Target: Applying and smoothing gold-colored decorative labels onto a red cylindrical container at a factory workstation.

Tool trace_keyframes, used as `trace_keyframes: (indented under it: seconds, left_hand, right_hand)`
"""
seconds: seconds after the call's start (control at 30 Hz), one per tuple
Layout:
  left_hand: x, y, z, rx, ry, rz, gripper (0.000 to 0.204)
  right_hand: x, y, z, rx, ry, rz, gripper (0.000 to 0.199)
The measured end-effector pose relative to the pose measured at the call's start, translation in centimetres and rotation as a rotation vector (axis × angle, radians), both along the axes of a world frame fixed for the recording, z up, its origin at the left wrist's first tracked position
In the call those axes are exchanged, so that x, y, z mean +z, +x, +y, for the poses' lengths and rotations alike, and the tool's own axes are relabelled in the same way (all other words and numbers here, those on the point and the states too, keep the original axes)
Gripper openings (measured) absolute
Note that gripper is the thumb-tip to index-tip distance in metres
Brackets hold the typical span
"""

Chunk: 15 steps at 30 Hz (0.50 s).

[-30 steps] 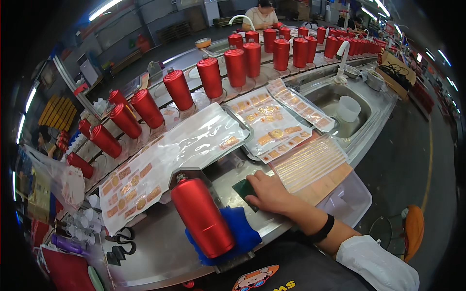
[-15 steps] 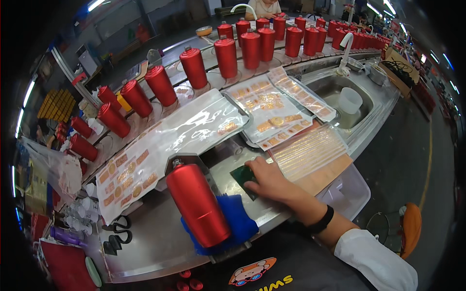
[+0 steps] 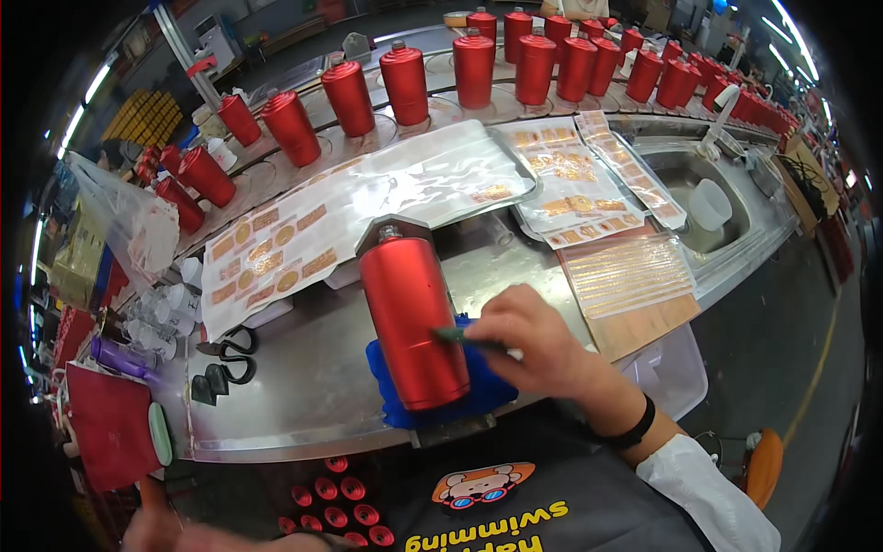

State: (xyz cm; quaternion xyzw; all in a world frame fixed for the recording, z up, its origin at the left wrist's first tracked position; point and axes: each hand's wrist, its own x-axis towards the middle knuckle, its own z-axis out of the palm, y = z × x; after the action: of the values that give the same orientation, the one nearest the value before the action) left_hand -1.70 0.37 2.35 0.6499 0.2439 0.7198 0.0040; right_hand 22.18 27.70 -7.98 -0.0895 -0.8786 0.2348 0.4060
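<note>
Right hand (image 3: 533,340): pinches card (image 3: 451,336)
Card: now off table (image 3: 294,377), at bottle (image 3: 409,294); work seems on
Left hand (image 3: 166,534): below-left of bottle, blurry; can't tell fingers

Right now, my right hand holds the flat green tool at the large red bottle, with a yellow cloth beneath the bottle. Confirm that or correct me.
One error: the cloth is blue, not yellow, as the head view shows. Your right hand does hold the flat green tool at the large red bottle.
</note>
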Motion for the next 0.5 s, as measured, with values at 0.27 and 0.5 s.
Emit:
trace_keyframes:
  seconds: [0.27,0.5]
  left_hand:
    - [-12.4,5.4,13.0,0.595,-0.745,0.674,0.085]
    - [-17.4,4.6,11.0,0.425,-0.883,0.204,0.087]
  right_hand:
    - [-2.0,2.1,-0.5,0.006,-0.818,0.127,0.027]
    - [-2.3,3.0,-0.1,0.006,-1.067,0.261,0.031]
